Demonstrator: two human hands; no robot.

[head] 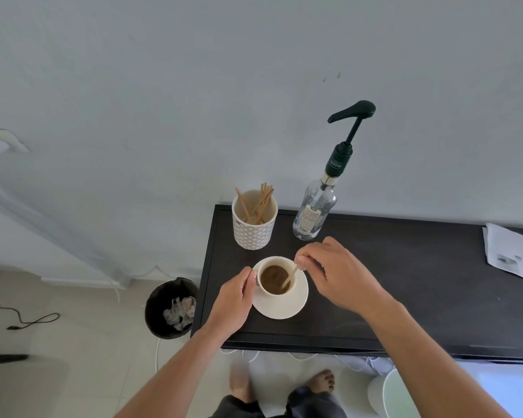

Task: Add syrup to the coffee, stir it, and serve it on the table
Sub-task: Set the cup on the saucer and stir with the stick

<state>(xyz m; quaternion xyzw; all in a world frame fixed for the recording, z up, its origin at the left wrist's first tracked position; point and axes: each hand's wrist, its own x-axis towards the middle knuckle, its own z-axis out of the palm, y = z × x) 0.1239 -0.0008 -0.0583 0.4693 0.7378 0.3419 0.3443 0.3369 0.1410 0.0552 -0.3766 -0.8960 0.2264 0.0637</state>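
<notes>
Item 1, step in hand: stirring, by the look of it. Your right hand (335, 274) pinches the top of a wooden stirrer (290, 277) between thumb and fingertips, the other fingers loosely curled; the stirrer's lower end sits in the coffee.

Item 2, cup (277, 276): white, just left of your right hand, standing on a white saucer (284, 309) on the dark desk (405, 282). The coffee surface looks disturbed, which fits stirring.

Item 3, left hand (234, 303): closed lightly against the cup's left side, fingers at the wall or handle, apparently steadying it.

Item 4, syrup bottle (316, 212): pump-topped, clear glass, just beyond your right hand, near the wall. Patterned holder of spare stirrers (254, 220): beyond your left hand, beside the bottle.

Item 5, next move, as a judgement: lift the stirrer clear without dripping, set it aside, then carry cup and saucer level with both hands to the serving table.

Item 6, not determinable: whether syrup is already in the coffee; whether the cup has a handle under your left fingers; how much syrup the bottle holds; the serving table itself, which is not identifiable. Papers (511, 254) far right of your right hand are cut off by the frame edge. A bin (171, 309) stands on the floor left of your left hand.
</notes>
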